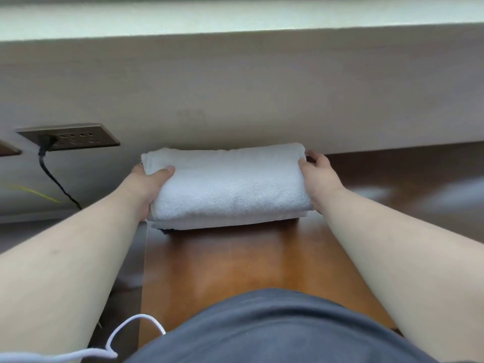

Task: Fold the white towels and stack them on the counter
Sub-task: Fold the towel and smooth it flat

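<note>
A folded white towel (227,184) lies across the far end of the brown wooden counter (235,265), close to the wall. It seems to sit on top of other folded white layers whose edges show beneath it. My left hand (146,184) grips its left end, thumb on top and fingers hidden underneath. At the right end my right hand (317,179) holds the towel, thumb against the side, fingers curled behind it.
A beige wall (235,87) rises right behind the towel. A dark socket plate (70,137) with a black cable (56,179) plugged in is on the wall at left. A white cord (104,344) hangs near my dark shirt.
</note>
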